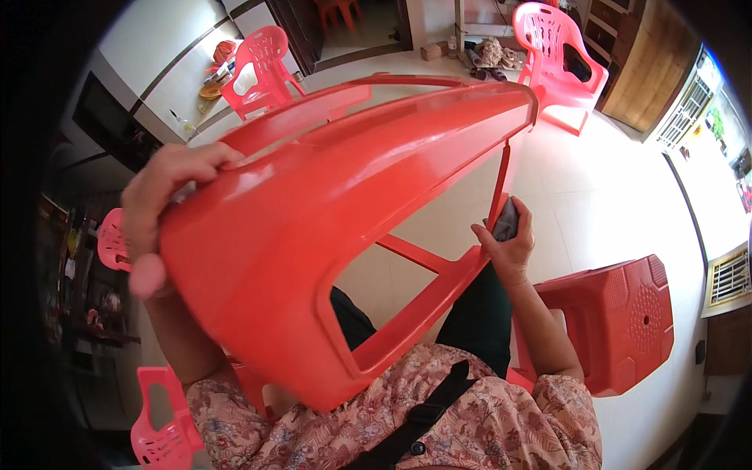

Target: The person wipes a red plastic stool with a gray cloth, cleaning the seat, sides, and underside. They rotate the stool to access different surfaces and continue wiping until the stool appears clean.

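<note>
A large red plastic stool (329, 194) is tilted on its side across my lap, its legs and open frame pointing away to the upper right. At the seat end on the left, my left hand (170, 200) grips the edge, with a bit of grey cloth just showing under the fingers. My right hand (510, 241) presses a grey cloth (506, 222) against a thin leg edge on the right side, thumb on the near side and fingers behind it. The underside of the seat is hidden.
Another red plastic stool (623, 323) lies on its side at my right. Pink plastic armchairs stand at the back left (258, 70), back right (558, 64) and lower left (164, 417). Shoes (487, 73) sit near a shelf at the back. Pale floor tiles (587, 194) extend to the right.
</note>
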Demonstrator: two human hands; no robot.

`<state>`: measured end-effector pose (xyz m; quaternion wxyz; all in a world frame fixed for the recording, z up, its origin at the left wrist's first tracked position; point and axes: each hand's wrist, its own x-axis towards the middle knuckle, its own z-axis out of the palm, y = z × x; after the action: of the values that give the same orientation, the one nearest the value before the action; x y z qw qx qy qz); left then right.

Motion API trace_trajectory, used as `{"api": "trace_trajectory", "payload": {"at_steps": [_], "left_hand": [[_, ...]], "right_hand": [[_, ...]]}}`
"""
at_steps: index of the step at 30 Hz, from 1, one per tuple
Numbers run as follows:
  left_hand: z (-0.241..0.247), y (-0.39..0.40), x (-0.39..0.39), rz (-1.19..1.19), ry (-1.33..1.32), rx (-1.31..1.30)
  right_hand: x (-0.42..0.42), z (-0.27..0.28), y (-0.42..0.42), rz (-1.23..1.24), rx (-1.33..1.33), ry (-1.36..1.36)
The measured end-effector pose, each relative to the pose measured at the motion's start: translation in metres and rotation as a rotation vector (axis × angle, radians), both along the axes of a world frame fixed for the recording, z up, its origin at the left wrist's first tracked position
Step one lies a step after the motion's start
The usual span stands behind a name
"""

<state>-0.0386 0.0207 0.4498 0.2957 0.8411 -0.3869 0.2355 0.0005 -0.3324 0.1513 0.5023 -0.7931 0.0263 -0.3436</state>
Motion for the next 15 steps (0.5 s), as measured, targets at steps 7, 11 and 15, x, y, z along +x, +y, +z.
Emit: {"api": "trace_trajectory", "payload": {"at_steps": [7, 11, 15], "left_hand": [[-0.004, -0.013, -0.001, -0.104, -0.140, 0.023], [-0.032, -0.040, -0.001, -0.061, -0.110, 0.087], [-0.038, -0.034, 0.014, -0.394, -0.107, 0.518]], "right_hand": [[-0.042, -0.028, 0.004, 0.196, -0.027, 0.147], [-0.061, -0.019, -0.032, 0.528, -0.418, 0.451], [-0.073, 0.021, -0.054, 0.861, -0.254, 0.479]]}}
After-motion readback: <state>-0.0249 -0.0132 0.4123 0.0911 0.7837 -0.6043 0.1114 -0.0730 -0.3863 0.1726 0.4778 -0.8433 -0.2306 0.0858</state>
